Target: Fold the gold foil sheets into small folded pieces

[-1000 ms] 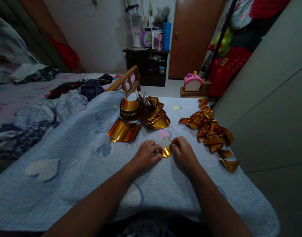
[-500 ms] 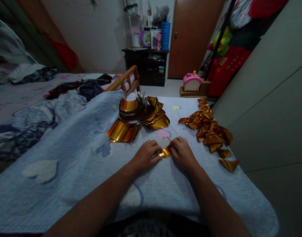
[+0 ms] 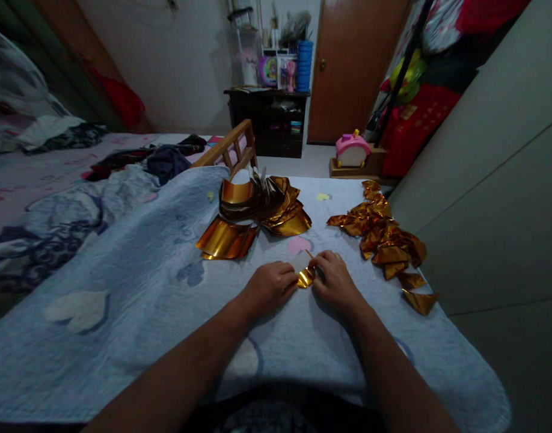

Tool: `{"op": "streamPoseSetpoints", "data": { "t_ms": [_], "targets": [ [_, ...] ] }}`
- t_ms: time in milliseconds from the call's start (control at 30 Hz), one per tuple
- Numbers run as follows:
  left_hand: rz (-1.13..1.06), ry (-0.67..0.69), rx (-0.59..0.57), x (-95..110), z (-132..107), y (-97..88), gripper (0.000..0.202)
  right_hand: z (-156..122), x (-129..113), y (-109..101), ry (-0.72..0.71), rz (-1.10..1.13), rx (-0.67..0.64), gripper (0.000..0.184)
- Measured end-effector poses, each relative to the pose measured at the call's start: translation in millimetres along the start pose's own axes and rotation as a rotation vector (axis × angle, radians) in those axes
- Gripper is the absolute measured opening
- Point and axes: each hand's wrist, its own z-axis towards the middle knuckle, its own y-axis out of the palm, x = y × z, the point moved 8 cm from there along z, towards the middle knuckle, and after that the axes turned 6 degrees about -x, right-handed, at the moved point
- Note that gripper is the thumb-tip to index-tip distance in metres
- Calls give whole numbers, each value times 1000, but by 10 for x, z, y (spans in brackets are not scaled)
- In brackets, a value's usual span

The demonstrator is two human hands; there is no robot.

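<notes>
A small piece of gold foil paper (image 3: pixel 305 278) lies on the light blue quilt (image 3: pixel 136 288) between my hands. My left hand (image 3: pixel 270 285) pinches its left edge with curled fingers. My right hand (image 3: pixel 332 278) presses and pinches its right side, covering much of it. A curled stack of flat gold sheets (image 3: pixel 258 210) lies just beyond my hands. To the right lies a pile of folded gold pieces (image 3: pixel 384 237).
A grey wardrobe (image 3: pixel 492 180) runs along the right side of the quilt. A wooden bed rail (image 3: pixel 231 147) and rumpled clothes (image 3: pixel 163 159) lie at the back left. A dark shelf unit (image 3: pixel 269 123), a door (image 3: pixel 352 66) and a pink toy (image 3: pixel 352 150) stand beyond.
The white underside of the foil, which stood up between my hands, has been folded down. My hands have drawn closer together over the piece.
</notes>
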Motion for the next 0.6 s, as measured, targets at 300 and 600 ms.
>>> {"op": "streamPoseSetpoints", "data": {
  "t_ms": [300,600],
  "targets": [
    [182,60,65,57,20,-2,15,-28,-46,8,-29,-42,-47,37],
    [60,9,237,-59,-2,-160,21,0,-103,-32,-112,19,70,25]
  ]
}}
